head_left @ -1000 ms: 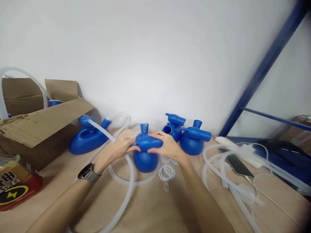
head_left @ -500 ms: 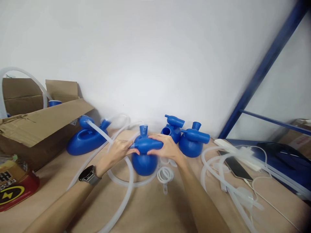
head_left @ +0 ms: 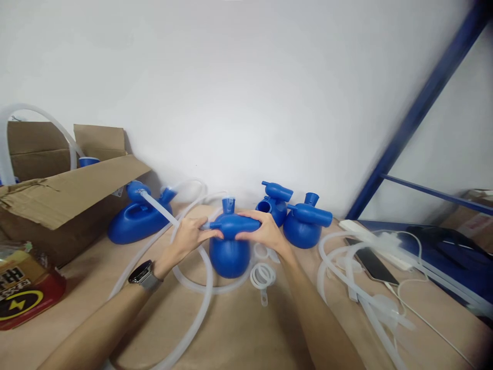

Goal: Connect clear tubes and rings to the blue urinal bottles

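A round blue plastic vessel (head_left: 229, 254) with a side spout stands on the brown table (head_left: 239, 329) in front of me. My right hand (head_left: 262, 231) is wrapped over its horizontal spout from the right. My left hand (head_left: 190, 235), with a watch on the wrist, pinches the end of a translucent white hose (head_left: 200, 303) at the spout's left tip. The hose loops round the vessel's base and runs toward me.
Two more blue vessels (head_left: 306, 226) stand behind to the right, and a flat blue one (head_left: 134, 223) lies at the left beside an open cardboard box (head_left: 57, 198). A small coiled tube (head_left: 263, 276), loose hoses, a phone (head_left: 372, 263) and cables lie at the right. A red packet (head_left: 23, 298) sits far left.
Both hands stay on the vessel's spout. The left hand has edged in, and the hose end now sits at the spout's tip. The view has shifted slightly.
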